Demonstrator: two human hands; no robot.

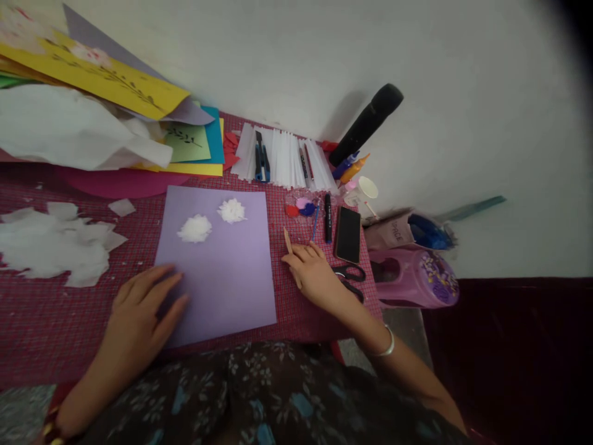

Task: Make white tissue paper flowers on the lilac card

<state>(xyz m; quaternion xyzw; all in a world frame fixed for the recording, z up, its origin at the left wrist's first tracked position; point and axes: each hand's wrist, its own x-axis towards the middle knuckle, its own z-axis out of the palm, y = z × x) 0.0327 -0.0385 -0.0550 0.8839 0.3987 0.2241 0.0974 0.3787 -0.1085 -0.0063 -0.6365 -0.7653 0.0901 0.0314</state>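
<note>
A thin wooden stick [288, 240] is held pinched in the right hand [315, 273] just beside the right edge of the purple sheet [231, 278], its long axis directed away from the body and leaned slightly left at the far tip. Two white tufts are set on the sheet's far half, to the left of the stick — the left tuft [194, 228] placed nearer the left hand [147, 304], the right tuft [232, 211] farther back. The left edge is overlapped by that left hand, unclenched and holding nothing visible — whether the paper is pressed cannot be told.
</note>
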